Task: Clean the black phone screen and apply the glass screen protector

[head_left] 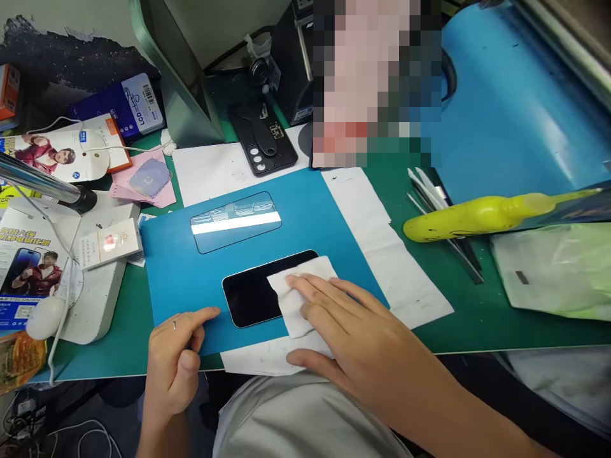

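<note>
Nearest: right hand [351, 326], flat on a white cloth [293, 312] over the phone [251, 296], which lies on the blue mat [322, 219]. Left hand [174, 356], left of the phone: loosely curled, nothing held. Phone judged light, rigid, slippery (glass breakable); take by long edges. Carton [107, 245], farther left: contents unseen.

The bare left forearm [161, 437] stands nearly upright at the bottom of the view; the left hand [175, 356] points its index finger [206, 314] rightward, other visible fingers curled beneath, thumb [188, 372] bent near them. The right forearm [443, 388] slants in from the lower right, bare too, and the right hand [346, 326] lies palm down, fingers reaching leftward, thumb spread apart below them
</note>
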{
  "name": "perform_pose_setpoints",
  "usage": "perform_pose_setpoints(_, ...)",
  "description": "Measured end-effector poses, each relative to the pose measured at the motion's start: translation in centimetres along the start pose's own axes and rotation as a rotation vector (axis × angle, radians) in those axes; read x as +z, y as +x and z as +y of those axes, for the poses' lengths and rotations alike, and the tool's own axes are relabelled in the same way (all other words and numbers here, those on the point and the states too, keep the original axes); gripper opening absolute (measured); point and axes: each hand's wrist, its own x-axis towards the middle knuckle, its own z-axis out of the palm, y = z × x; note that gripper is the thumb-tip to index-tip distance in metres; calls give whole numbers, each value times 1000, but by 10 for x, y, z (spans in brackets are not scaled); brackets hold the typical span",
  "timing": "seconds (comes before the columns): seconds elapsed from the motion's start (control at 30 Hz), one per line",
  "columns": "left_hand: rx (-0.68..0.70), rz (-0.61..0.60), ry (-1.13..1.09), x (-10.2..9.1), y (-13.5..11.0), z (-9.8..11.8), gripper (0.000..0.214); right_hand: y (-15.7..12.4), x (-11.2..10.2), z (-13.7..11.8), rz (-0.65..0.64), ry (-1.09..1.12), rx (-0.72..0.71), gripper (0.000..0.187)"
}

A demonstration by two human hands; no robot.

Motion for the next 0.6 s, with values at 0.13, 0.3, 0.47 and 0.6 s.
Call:
perform_pose_setpoints(0.13, 1, 9, 20, -1, -1, -2, 60, 15, 4, 2, 7, -21, -12, 48)
perform_pose_setpoints(0.3, 0, -9, 12, 0, 1, 1, 62, 0, 1, -6, -8, -5, 21, 48)
perform_pose_setpoints(0.47, -9, -20, 27, 1, 4, 5, 64, -1, -2, -8, -59, 32, -9, 45)
perform_pose_setpoints(0.6, -14, -43, 8, 1, 2, 3, 65, 23, 4, -10, -64, 65, -60, 40)
